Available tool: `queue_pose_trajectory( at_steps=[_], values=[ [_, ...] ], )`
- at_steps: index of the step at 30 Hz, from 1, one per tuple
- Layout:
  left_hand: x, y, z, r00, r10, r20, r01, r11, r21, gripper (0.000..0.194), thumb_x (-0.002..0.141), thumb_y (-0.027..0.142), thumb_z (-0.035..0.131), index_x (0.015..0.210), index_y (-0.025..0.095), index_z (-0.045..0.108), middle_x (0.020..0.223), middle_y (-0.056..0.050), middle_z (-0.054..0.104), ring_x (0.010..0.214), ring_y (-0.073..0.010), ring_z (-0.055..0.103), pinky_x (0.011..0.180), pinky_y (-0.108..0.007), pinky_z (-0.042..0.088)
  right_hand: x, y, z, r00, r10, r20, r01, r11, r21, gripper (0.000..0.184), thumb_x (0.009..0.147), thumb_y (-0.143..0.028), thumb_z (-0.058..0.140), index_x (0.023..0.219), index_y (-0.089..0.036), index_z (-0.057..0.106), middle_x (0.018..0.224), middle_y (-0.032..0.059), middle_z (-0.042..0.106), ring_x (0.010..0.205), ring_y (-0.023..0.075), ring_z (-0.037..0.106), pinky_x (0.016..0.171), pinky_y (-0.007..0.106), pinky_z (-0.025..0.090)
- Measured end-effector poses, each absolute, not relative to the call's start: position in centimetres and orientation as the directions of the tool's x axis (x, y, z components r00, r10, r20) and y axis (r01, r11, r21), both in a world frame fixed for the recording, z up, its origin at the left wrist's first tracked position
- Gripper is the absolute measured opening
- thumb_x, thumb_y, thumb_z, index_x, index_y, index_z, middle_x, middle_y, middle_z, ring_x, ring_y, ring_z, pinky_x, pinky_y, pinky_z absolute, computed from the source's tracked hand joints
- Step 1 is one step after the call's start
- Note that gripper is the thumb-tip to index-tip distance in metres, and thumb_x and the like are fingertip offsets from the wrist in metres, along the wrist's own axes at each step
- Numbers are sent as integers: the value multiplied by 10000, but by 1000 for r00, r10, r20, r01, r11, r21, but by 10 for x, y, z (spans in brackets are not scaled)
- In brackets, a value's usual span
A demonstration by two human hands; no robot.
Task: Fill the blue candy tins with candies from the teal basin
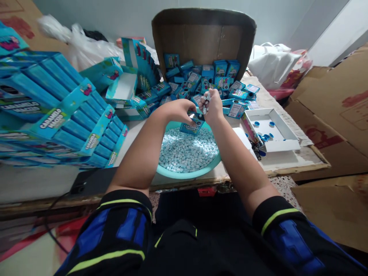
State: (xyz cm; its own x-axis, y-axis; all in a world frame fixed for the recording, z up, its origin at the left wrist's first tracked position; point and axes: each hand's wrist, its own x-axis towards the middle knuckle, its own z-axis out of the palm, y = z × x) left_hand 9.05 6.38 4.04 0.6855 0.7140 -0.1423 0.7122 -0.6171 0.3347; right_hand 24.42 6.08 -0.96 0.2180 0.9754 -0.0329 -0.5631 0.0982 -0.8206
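My left hand (179,110) is closed around a small blue candy box (190,128), whose top looks open. It holds the box over a turquoise basin (184,175). Pale blue and white candies (188,153) fill much of that basin. Beside the box, slightly higher, my right hand (214,107) is curled around a handful of the same candies (205,101). A few of them show at the mouth of the box. Behind both hands, many similar small blue boxes (184,86) spill from a tipped cardboard carton (201,38).
Stacked blue display cases (66,122) rise on the left, near an open, partly folded tray (122,86). To the right, a white box (276,128) holds several blue caps. Large cardboard cartons (339,115) border the right side. A dark flat device (92,184) lies at the table's front left.
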Motion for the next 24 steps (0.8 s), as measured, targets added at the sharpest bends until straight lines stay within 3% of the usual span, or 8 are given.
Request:
queue_pose_trajectory(
  at_steps=[13,24],
  values=[
    [88,62,43,691,715,-107,697,-620,361,462,665,518,825,1020,230,760,932,-60,718,869,-252,631,727,-340,413,246,62,-12,157,988,-3,-536,82,-840,484,881,-676,635,752,-269,409,638,-29,518,649,142,628,581,283,482],
    [87,65,42,674,734,-83,707,-609,359,465,649,531,848,1000,239,766,831,-54,661,823,-261,619,716,-359,414,247,64,-16,146,989,33,-468,98,-878,512,797,-759,678,825,-281,498,676,-14,563,735,176,677,615,315,529]
  ],
)
